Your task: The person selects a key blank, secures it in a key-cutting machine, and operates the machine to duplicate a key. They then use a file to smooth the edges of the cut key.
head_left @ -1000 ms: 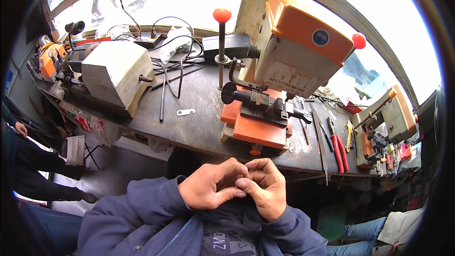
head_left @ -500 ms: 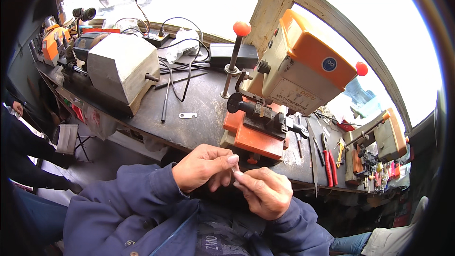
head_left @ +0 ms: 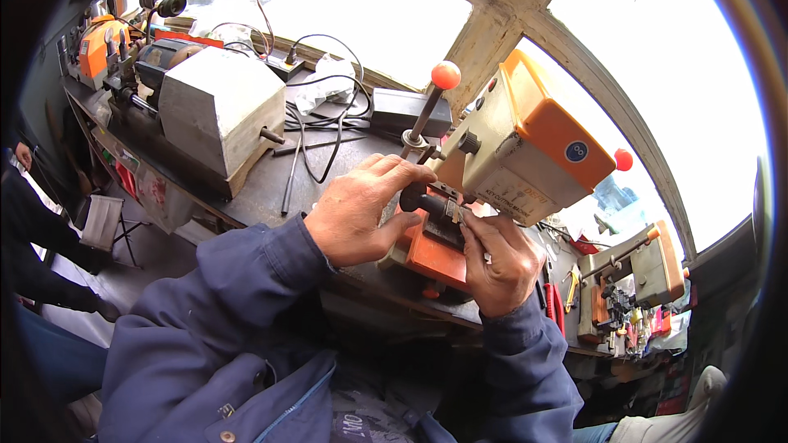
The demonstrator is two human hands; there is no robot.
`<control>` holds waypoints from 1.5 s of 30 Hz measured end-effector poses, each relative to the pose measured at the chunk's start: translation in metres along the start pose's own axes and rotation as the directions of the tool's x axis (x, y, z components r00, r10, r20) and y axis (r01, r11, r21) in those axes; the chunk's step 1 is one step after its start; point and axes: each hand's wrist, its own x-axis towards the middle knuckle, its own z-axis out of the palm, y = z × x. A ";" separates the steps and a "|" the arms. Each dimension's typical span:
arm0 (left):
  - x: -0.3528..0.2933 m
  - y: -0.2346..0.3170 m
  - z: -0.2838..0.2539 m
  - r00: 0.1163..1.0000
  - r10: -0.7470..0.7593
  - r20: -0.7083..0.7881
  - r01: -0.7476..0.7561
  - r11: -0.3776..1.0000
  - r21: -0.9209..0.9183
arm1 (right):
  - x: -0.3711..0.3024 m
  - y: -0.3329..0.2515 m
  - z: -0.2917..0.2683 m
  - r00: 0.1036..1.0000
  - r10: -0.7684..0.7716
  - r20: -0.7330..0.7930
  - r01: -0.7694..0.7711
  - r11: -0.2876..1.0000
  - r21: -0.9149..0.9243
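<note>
In front of me stands an orange and grey key cutting machine (head_left: 546, 143) with a metal clamp (head_left: 451, 209) over its orange base (head_left: 443, 261). My left hand (head_left: 357, 212) has its thumb and index finger around the black knob (head_left: 414, 197) at the clamp's left end. At the clamp's other side, my right hand (head_left: 502, 267) is closed, thumb and fingertips pinched against the jaws. Whatever small piece it holds there is hidden by the fingers. A lever with a red ball (head_left: 446, 75) rises behind the clamp.
A boxy grey machine (head_left: 217, 107) stands on the bench to the left, near loose black cables (head_left: 328, 135) and a thin rod (head_left: 291, 180). Red-handled pliers (head_left: 554, 302) and another key machine (head_left: 640, 271) are on the right. Another person's legs (head_left: 49, 254) show at far left.
My hands were together in front of my chest, fingers pinched at a tiny piece. They have moved forward and apart to the clamp. My left hand now covers where the flat metal plate lay.
</note>
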 end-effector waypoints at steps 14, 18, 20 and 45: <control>0.005 -0.031 0.017 0.968 0.246 0.054 -0.252 0.946 0.206 | -0.005 -0.015 0.005 0.987 0.131 0.098 -0.127 0.991 -0.039; 0.005 -0.037 0.013 0.981 0.126 0.151 -0.134 0.990 0.045 | -0.003 -0.017 0.005 0.980 0.161 0.113 -0.160 0.987 -0.016; 0.006 -0.040 0.012 0.984 0.081 0.160 -0.067 0.994 -0.090 | -0.001 -0.019 0.004 0.968 0.199 0.152 -0.195 0.980 -0.042; 0.013 -0.043 0.000 0.992 0.019 0.122 -0.030 0.996 0.090 | 0.008 -0.037 -0.020 0.772 0.330 0.543 -0.243 0.943 -0.228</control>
